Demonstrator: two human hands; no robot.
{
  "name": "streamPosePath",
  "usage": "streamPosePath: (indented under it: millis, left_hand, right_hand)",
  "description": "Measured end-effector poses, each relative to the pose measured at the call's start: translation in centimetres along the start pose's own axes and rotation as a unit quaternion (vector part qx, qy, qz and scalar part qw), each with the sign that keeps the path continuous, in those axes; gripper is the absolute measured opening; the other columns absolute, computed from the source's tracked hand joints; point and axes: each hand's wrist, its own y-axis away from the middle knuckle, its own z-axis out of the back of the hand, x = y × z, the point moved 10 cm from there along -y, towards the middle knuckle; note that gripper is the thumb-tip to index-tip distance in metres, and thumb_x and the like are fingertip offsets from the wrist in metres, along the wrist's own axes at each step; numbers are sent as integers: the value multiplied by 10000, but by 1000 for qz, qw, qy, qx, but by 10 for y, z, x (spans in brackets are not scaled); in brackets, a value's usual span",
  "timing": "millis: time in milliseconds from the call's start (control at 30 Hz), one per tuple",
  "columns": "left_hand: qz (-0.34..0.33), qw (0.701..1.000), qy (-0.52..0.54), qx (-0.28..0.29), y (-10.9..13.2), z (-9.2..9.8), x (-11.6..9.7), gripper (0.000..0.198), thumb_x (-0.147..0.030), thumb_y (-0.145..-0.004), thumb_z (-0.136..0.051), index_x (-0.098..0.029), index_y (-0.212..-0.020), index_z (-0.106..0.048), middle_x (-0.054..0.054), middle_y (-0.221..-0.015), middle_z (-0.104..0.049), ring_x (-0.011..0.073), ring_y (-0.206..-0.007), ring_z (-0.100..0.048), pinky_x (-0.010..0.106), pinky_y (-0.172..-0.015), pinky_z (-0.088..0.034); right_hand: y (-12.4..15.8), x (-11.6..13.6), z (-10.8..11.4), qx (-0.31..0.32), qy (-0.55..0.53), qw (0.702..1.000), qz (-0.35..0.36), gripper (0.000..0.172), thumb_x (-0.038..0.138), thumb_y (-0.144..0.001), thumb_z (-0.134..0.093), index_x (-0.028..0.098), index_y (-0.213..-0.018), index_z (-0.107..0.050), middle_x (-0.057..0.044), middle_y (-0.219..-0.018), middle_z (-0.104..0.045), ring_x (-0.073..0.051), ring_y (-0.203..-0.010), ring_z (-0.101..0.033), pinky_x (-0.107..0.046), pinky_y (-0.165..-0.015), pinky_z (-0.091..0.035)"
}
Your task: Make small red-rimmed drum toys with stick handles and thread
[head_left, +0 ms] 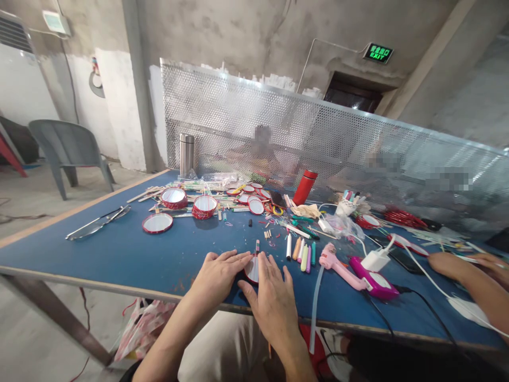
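Note:
Both my hands rest near the front edge of the blue table (119, 254). My left hand (218, 273) lies flat with fingers spread, its fingertips touching a small round red-rimmed mirror (252, 269) with a stick handle. My right hand (270, 297) lies flat beside it, fingers stretched out, covering the mirror's right side. Neither hand grips anything. Just beyond are several coloured markers (303, 253) and a pink glue gun (338, 262).
Red-rimmed round mirrors (157, 223) and red drums (204, 206) lie among sticks at the table's middle. A steel flask (186, 154), a red bottle (305, 187) and a perforated metal screen (318, 138) stand behind. Another person's hands (469, 265) work at the right. A grey chair (67, 148) stands left.

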Motion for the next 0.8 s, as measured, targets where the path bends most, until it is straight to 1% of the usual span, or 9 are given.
streamPosePath:
  millis: [367, 633, 800]
  left_hand:
    - [-1, 1000, 3, 6, 0, -1, 0, 465, -169, -927, -409, -327, -1362, -457, 11, -1407, -498, 239, -1266, -488, 376, -864, -407]
    - [-3, 1000, -3, 6, 0, -1, 0, 459, -173, -926, -413, -315, -1360, -460, 12, -1411, -491, 245, -1260, -495, 385, -858, -410]
    - [-3, 1000, -11, 4, -1, -1, 0, 449, -174, -931, -411, -317, -1353, -468, 6, -1409, -493, 241, -1255, -501, 376, -842, -412]
  right_hand:
    - [-1, 0, 0, -6, 3, 1000, 1, 645, 528, -929, -390, 87, -1399, -389, -166, -1425, -429, -321, -1313, -393, -545, -1038, -292]
    - [0, 0, -1, 9, 1, 1000, -4, 652, 518, -929, -400, 73, -1405, -373, -160, -1438, -411, -318, -1324, -377, -547, -1047, -281]
    - [-1, 0, 0, 1, 2, 1000, -3, 639, 504, -928, -415, 77, -1401, -379, -162, -1434, -417, -318, -1317, -386, -544, -1044, -286]
